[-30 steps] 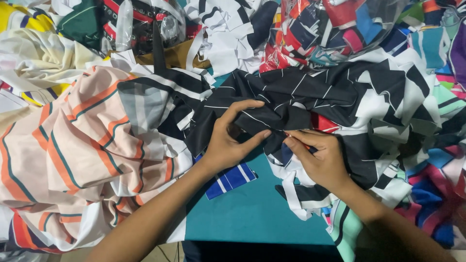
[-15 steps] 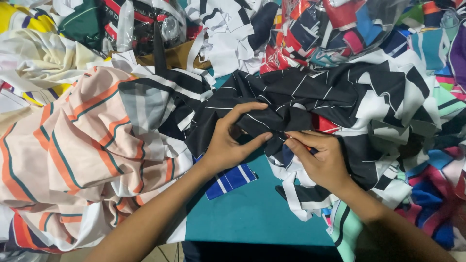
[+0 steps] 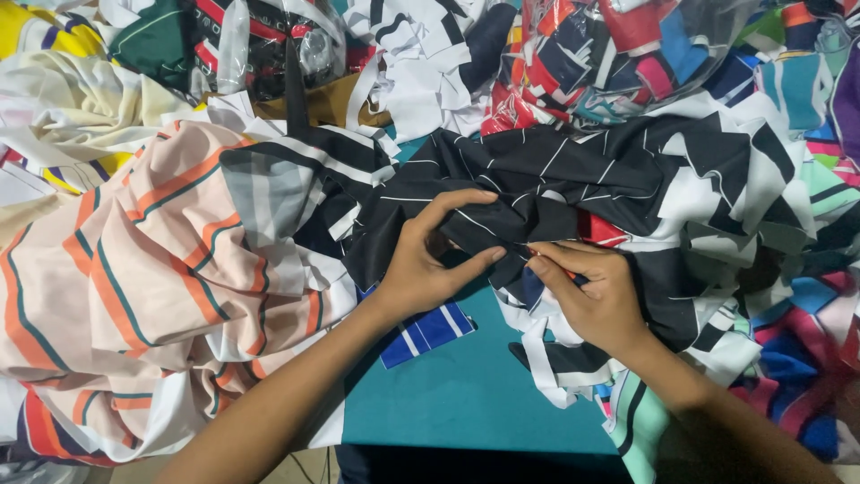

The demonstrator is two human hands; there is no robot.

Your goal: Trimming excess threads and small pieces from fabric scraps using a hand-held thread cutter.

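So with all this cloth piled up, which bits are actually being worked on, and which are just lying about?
In hand:
- black fabric with thin white lines, pinched by the left hand and right hand

Lying about:
- peach cloth with orange stripes
- blue striped scrap
- clear bag of coloured scraps
- cream cloth
- teal table

We see black cloth [image 3: 573, 193] with thin white lines, peach fabric [image 3: 134, 278] striped orange (green-edged), teal table [image 3: 466, 394].

I count two hands, the left hand [image 3: 421, 264] and right hand [image 3: 596, 296], one black striped cloth [image 3: 537, 193], one peach striped cloth [image 3: 134, 287] and one blue striped scrap [image 3: 428, 330].
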